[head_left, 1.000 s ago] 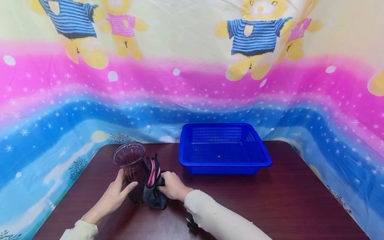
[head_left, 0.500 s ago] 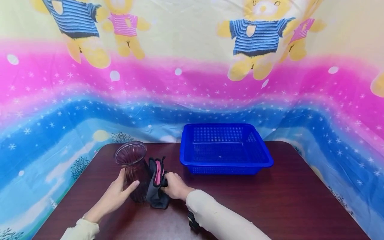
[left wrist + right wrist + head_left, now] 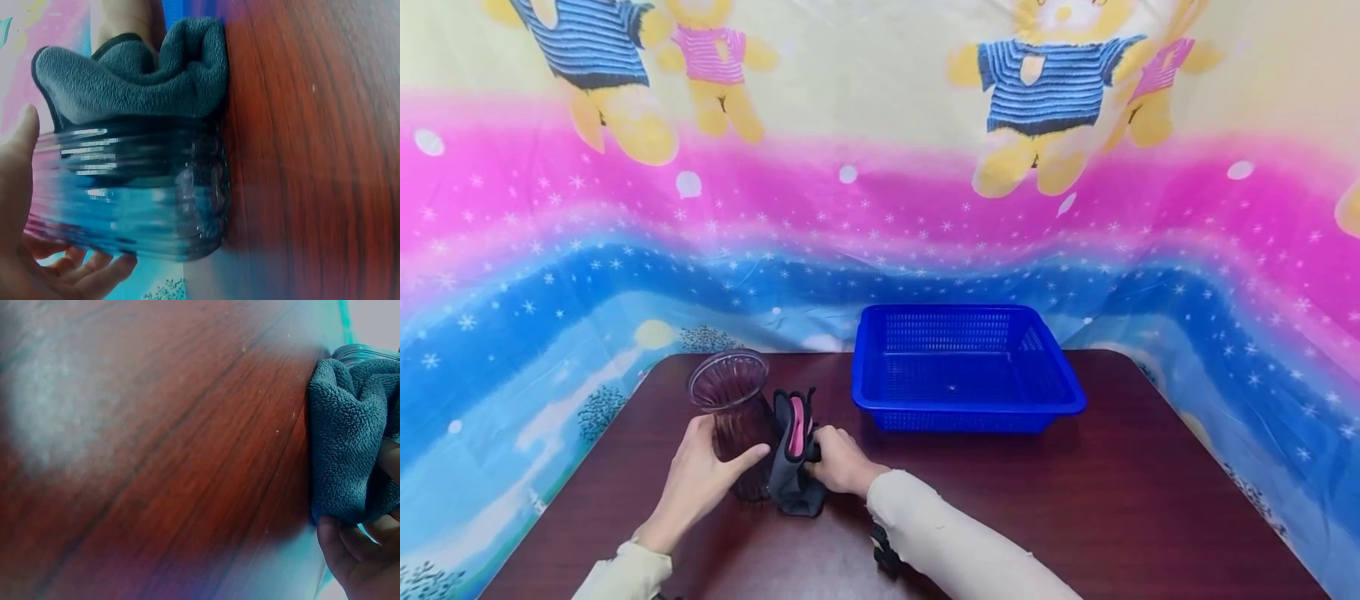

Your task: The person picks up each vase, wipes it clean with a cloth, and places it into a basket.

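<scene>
A purplish ribbed glass vase [image 3: 730, 383] with a flared rim stands upright on the left half of the table. My left hand [image 3: 696, 479] holds it from the left, thumb on the near side and fingers curled round the far side. Against the vase's right side is a dark grey cloth [image 3: 797, 490] with black edging and a pink inner face, bunched and folded. My right hand [image 3: 842, 462] grips this cloth from the right. Fingers [image 3: 337, 550] curl under the cloth's fold in the right wrist view. Through the left wrist view, the cloth [image 3: 137, 87] lies along the vase wall [image 3: 137, 194].
A blue plastic basket [image 3: 970, 410] with perforated walls stands at the back, right of the vase. The dark red-brown table [image 3: 1060, 500] has a printed curtain [image 3: 880, 217] hanging behind it and along its sides. A black wristband [image 3: 883, 550] shows beneath the right sleeve.
The cloth has shifted slightly right and its folded top has turned. My left hand has moved a little right round the vase, thumb further across its near side. The vase stays in place.
</scene>
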Action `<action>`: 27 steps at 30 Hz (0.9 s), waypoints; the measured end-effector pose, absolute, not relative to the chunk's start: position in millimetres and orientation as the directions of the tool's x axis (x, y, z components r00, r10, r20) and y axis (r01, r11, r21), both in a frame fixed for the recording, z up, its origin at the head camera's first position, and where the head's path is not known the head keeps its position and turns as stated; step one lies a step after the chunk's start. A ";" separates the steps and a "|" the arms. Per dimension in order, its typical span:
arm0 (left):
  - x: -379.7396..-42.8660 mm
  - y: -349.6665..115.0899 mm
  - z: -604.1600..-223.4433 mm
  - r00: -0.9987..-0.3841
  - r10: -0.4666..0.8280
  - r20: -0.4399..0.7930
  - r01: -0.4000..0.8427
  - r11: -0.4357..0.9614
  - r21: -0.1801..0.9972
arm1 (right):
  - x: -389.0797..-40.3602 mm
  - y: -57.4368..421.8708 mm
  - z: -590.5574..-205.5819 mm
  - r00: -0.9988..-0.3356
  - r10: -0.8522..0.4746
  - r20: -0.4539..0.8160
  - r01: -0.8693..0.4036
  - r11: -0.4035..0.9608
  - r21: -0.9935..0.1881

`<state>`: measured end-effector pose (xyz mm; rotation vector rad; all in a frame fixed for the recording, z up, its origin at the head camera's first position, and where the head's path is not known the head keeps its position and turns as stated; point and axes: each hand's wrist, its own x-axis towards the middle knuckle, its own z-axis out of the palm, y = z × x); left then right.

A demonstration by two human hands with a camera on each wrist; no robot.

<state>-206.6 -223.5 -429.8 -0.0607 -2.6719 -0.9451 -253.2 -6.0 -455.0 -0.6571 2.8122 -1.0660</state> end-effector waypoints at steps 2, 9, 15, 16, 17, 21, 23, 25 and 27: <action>-207.5 -221.8 -430.5 -0.948 -0.084 0.306 0.127 0.784 0.608 | -253.6 -6.2 -455.1 -0.907 -0.410 0.093 -0.370 0.672 -0.642; -209.5 -221.0 -429.3 -0.942 -0.116 0.315 0.105 0.789 0.605 | -255.6 -6.7 -456.3 -0.907 -0.410 0.098 -0.372 0.670 -0.643; -208.6 -222.3 -424.7 -0.953 -0.118 0.280 0.080 0.793 0.605 | -255.9 -6.5 -457.9 -0.907 -0.407 0.106 -0.377 0.676 -0.634; -208.5 -222.5 -424.0 -0.955 -0.115 0.272 0.076 0.794 0.603 | -255.7 -6.1 -457.8 -0.906 -0.407 0.111 -0.381 0.675 -0.631; -208.5 -222.7 -423.4 -0.958 -0.112 0.265 0.073 0.796 0.601 | -255.7 -5.8 -457.9 -0.906 -0.408 0.115 -0.384 0.674 -0.631; -208.3 -224.0 -422.0 -0.962 -0.100 0.253 0.073 0.803 0.592 | -260.8 -5.3 -467.8 -0.896 -0.414 0.159 -0.419 0.672 -0.610; -208.4 -225.4 -422.0 -0.961 -0.092 0.260 0.082 0.805 0.588 | -260.3 -5.3 -467.7 -0.897 -0.412 0.159 -0.418 0.675 -0.608; -209.0 -227.4 -422.4 -0.959 -0.079 0.271 0.100 0.803 0.587 | -259.9 -5.8 -467.2 -0.899 -0.410 0.155 -0.414 0.680 -0.606; -210.1 -230.1 -422.9 -0.957 -0.061 0.282 0.122 0.801 0.586 | -254.3 -6.0 -457.1 -0.907 -0.402 0.124 -0.386 0.682 -0.621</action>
